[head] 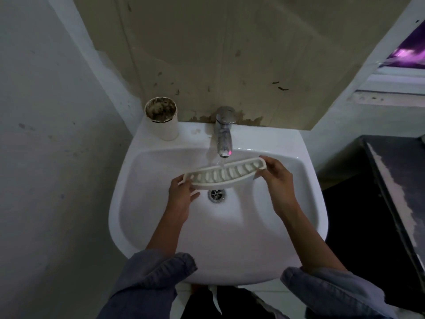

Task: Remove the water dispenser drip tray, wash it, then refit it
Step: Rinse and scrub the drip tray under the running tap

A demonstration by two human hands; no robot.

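Hands (pixel 230 185) on tray (pixel 224 174) under tap (pixel 224 132)

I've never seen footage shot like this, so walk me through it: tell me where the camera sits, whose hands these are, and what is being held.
There is no machine here. One wide-angle camera worn on a person's head looks down over a white sink. The two bare hands are that person's own. The left hand and right hand each keep a grip on one end of a long white slotted drip tray, held above the drain. Water runs from the chrome tap onto the middle of the tray. A dirty white cup stands on the sink's back left corner.
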